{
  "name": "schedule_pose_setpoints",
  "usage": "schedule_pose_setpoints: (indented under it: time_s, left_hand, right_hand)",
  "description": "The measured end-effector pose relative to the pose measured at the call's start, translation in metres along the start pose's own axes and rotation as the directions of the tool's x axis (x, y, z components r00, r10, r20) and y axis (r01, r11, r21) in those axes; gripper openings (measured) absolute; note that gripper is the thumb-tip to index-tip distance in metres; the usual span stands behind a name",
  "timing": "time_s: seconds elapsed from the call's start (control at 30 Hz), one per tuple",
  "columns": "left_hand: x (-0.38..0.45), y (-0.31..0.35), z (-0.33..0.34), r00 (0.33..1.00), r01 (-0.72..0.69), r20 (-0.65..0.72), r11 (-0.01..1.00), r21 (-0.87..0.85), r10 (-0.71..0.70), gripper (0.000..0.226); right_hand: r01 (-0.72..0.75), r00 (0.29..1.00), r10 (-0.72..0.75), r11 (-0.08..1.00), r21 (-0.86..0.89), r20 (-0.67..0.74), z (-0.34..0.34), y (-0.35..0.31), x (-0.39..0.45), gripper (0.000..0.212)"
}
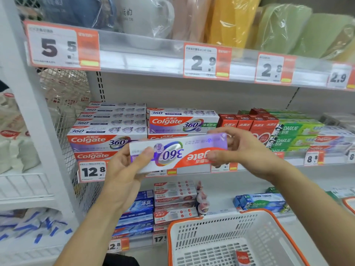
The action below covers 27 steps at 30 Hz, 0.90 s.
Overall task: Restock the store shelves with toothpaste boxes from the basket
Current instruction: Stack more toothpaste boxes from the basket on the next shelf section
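Top shelf: bagged white mug point(146, 18), yellow point(230, 20) and green point(284, 29) wrapped goods; price tags point(63, 46) along its front edge.

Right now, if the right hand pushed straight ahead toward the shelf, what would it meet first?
Probably the red toothpaste boxes standing just behind the right hand, which grips the Colgate 360 box; depth is unclear.
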State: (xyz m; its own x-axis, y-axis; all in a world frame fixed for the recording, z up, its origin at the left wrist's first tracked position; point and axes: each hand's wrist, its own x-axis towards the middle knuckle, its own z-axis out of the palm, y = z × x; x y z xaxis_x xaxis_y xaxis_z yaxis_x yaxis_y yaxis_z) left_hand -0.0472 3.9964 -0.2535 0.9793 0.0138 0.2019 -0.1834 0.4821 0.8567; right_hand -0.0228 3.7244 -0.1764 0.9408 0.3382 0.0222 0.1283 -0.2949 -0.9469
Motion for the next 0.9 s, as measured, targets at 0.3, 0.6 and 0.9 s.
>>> schedule_pose_setpoints:
  time_s: [0.3, 0.6, 0.9]
  left_hand:
    - [-0.021, -0.013, 0.016, 0.923, 0.139, 0.209, 0.786, 0.602, -0.324, 0.058]
    - [-0.010, 0.002, 0.007, 0.979, -0.085, -0.127, 0.888, 0.451, 0.158, 0.047]
    - [0.015, 0.002, -0.042, 0.665, -0.155, -0.354, 0.584, 0.797, 0.658, 0.048]
  right_hand:
    - [0.089, 0.991, -0.087, 0.996, 0.011, -0.099, 0.059, 0.003, 0.011, 0.057]
    - [0.304, 0.946, -0.323, 0.845, -0.440, 0.032, 0.088, -0.038, 0.029, 0.028]
    - [0.441, 0.766, -0.629, 0.363, -0.821, 0.134, 0.125, -0.095, 0.095, 0.043]
